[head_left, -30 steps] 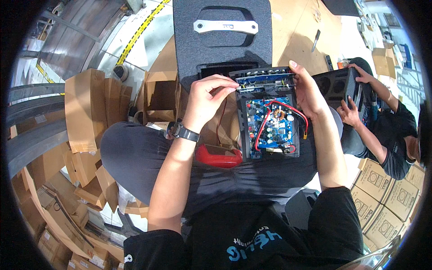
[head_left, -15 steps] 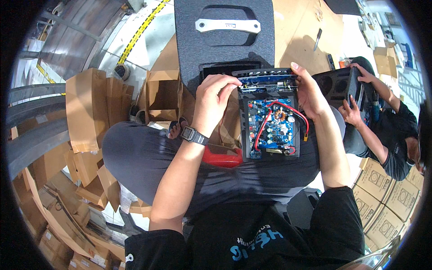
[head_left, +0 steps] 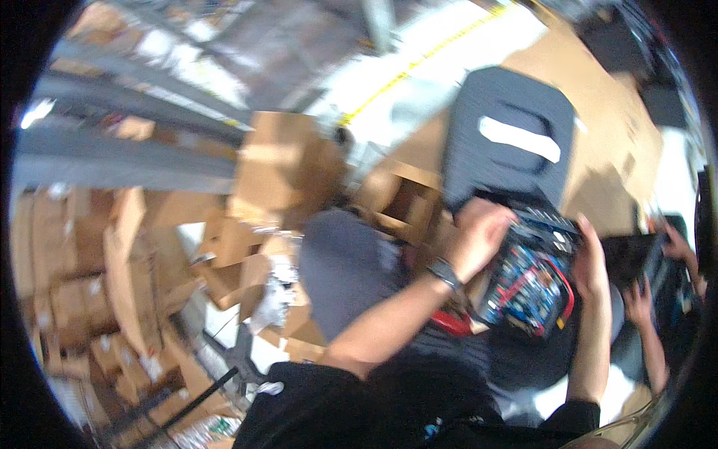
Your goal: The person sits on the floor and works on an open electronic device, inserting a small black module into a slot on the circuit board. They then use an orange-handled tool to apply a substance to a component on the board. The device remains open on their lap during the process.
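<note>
Head view: my right hand [head_left: 591, 263] holds the right edge of the circuit unit [head_left: 528, 288] over my lap [head_left: 449, 355], near the grey case [head_left: 516, 178]. My left hand [head_left: 480, 236] bends its fingers at the unit's upper left corner; through blur, I cannot tell whether they grip.

Left hand [head_left: 480, 238], fingers [head_left: 502, 217] curled, left forearm [head_left: 396, 322] slanting inward, right hand [head_left: 591, 263] and right forearm [head_left: 591, 348] pointing forward

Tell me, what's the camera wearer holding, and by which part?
A circuit-board unit, held at its upper right edge by the right grip. The left grip is at its upper left corner; blur hides whether it holds.
</note>
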A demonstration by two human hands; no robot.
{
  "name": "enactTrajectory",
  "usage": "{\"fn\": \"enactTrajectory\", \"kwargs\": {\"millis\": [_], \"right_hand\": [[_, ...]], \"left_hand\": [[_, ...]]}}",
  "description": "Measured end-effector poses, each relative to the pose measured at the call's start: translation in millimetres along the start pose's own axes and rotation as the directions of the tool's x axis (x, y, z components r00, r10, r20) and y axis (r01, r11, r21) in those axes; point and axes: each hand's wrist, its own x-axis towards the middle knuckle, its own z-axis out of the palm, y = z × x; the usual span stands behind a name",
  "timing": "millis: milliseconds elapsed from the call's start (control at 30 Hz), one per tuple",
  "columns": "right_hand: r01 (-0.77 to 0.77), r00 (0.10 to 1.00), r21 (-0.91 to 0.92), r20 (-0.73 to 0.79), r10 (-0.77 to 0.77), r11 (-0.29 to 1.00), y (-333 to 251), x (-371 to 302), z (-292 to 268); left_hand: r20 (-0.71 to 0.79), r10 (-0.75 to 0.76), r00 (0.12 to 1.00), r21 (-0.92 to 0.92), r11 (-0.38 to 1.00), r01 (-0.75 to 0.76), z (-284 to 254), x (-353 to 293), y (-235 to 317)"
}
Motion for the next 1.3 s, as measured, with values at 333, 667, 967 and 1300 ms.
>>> {"fn": "enactTrajectory", "kwargs": {"millis": [333,667,967,1300], "right_hand": [[0.054,0.999,-0.06,0.0,-0.054,0.997,-4.6,18.0,-4.7],[-0.044,0.995,-0.198,-0.098,0.025,0.979,-19.2,37.6,-5.9],[-0.002,0.997,-0.161,-0.07,-0.009,0.987,-19.2,44.0,-2.0],[0.01,0.999,-0.253,-0.033,-0.02,0.967,-19.2,41.3,-4.8]], "left_hand": [[-0.009,0.044,0.999,0.019,0.999,-0.043,-1.1,12.8,-5.8],[0.179,-0.179,0.968,-0.227,0.949,0.217,18.8,32.8,-34.2],[0.266,-0.293,0.918,-0.351,0.858,0.375,10.4,34.4,-34.2],[0.351,-0.394,0.85,-0.277,0.823,0.496,3.1,44.7,-35.2]]}}
